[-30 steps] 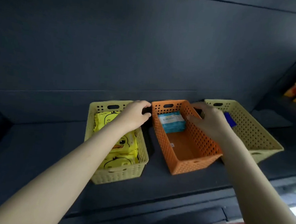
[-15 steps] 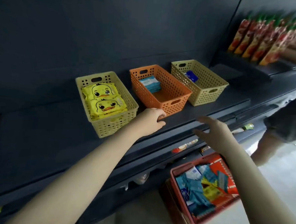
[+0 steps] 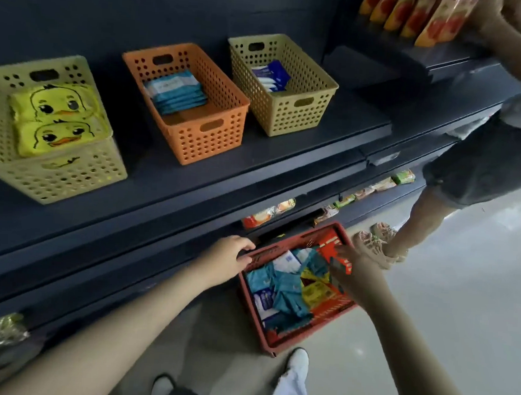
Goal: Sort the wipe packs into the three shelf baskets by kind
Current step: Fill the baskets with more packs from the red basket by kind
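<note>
Three baskets stand in a row on the dark shelf. The pale yellow basket [image 3: 79, 172] on the left holds yellow duck wipe packs [image 3: 58, 121]. Teal packs [image 3: 177, 94] lie in the orange basket [image 3: 207, 141]. The yellow basket on the right [image 3: 298, 116] holds blue and white packs [image 3: 272, 74]. On the floor below, a red basket [image 3: 269, 341] holds several mixed packs [image 3: 286, 288]. My left hand [image 3: 229, 256] hangs with loosely curled fingers by the red basket's near left rim and holds nothing. My right hand [image 3: 352, 273] hovers with spread fingers over its right side.
Another person [image 3: 477, 169] stands at the right, feet in sandals [image 3: 373, 242] close to the red basket, hands at orange snack bags [image 3: 420, 14] on a higher shelf. Lower shelves carry small snack packs [image 3: 267, 213]. My shoes [image 3: 298, 362] stand on the pale floor.
Both my hands have dropped from the shelf baskets down to the red floor basket. The view has swung down and right with them.
</note>
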